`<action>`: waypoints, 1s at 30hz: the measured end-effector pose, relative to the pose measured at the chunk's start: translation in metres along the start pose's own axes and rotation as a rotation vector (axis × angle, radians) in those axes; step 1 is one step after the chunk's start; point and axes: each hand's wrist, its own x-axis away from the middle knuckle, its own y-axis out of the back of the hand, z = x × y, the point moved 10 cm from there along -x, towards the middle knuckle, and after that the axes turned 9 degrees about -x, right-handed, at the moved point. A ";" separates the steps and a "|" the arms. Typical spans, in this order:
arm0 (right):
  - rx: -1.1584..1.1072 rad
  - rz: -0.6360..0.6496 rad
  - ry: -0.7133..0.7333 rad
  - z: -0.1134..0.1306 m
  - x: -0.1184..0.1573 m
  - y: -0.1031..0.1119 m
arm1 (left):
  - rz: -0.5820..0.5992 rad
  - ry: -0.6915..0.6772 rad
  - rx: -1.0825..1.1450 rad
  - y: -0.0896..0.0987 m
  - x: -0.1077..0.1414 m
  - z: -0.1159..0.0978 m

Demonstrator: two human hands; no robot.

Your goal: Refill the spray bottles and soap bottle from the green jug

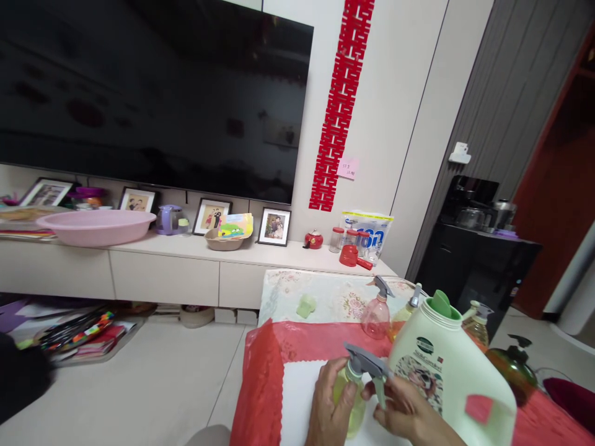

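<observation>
A clear spray bottle [356, 414] with yellowish liquid and a grey spray head stands over the white sheet on the table. My left hand [331, 402] is wrapped round its body from the left. My right hand [402, 412] has its fingers at the spray head's trigger, on the right side. Just beyond my right hand is a large pale green jug [458, 371] with a green piece in its open mouth. A pink spray bottle [375, 317] stands behind, beside a yellow bottle [403, 314].
A green cap-like object [305, 305] lies on the floral cloth [283, 288]. To the right stand an amber pump bottle [514, 365] and another bottle [478, 325]. A long white cabinet [162, 269] runs along the wall, holding a pink basin [100, 227] and picture frames.
</observation>
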 end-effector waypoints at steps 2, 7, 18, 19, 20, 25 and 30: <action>-0.006 0.023 0.000 -0.007 -0.002 0.004 | -0.015 -0.003 -0.016 0.001 0.000 0.001; 0.082 0.069 0.051 -0.005 -0.009 0.007 | -0.015 -0.002 -0.038 0.001 0.000 0.002; 0.137 0.010 0.195 0.030 -0.021 0.004 | 0.053 0.066 0.092 -0.003 -0.003 0.000; 0.114 0.001 0.188 0.029 -0.021 0.005 | 0.054 0.073 0.103 -0.003 -0.002 0.000; 0.085 -0.013 0.177 0.026 -0.021 0.007 | 0.054 0.079 0.116 -0.004 -0.002 0.001; -0.140 -0.131 0.123 -0.001 -0.028 0.014 | 0.059 0.099 0.172 -0.004 -0.001 0.001; -0.341 -0.242 0.149 -0.018 -0.032 0.017 | 0.058 0.096 0.144 -0.002 -0.001 -0.004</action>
